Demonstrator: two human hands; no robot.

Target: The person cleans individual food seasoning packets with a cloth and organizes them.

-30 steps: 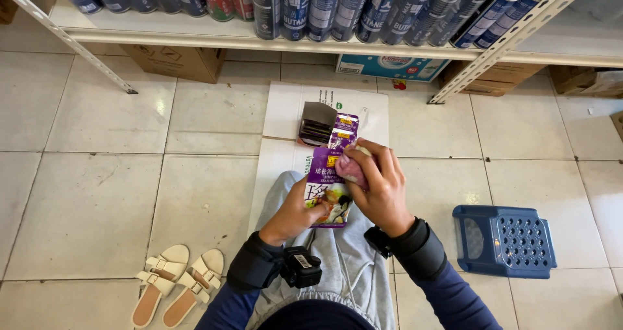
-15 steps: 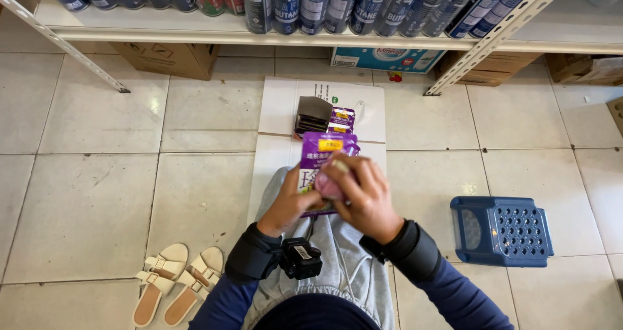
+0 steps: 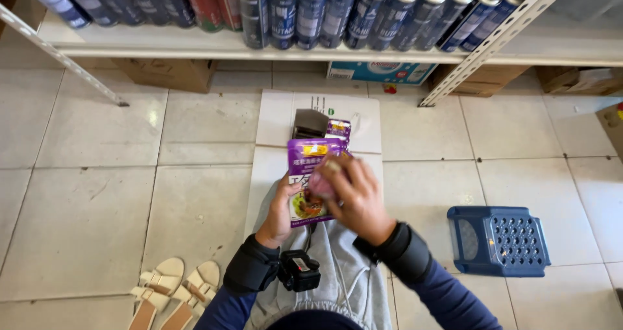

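Your left hand [image 3: 278, 214] grips the purple sauce pouch [image 3: 311, 182] by its left edge, above your lap. Your right hand [image 3: 355, 194] closes over its right side. More pouches [image 3: 337, 130] lie farther away on cardboard [image 3: 279, 119].

The purple pouch [image 3: 310, 181] is a flat, glossy sachet with a yellow patch near its top edge and a picture of green and brown food low on its face. It stands upright with its printed face to the camera, pinched at its lower left edge by the left hand [image 3: 278, 214], while the right hand [image 3: 354, 194] covers its right side — fingers curled over the front. Just beyond the hands, on a flattened white carton, stands a short row of more pouches [image 3: 328, 127] — one purple face shows, beside a dark end, close above the held pouch's top edge.
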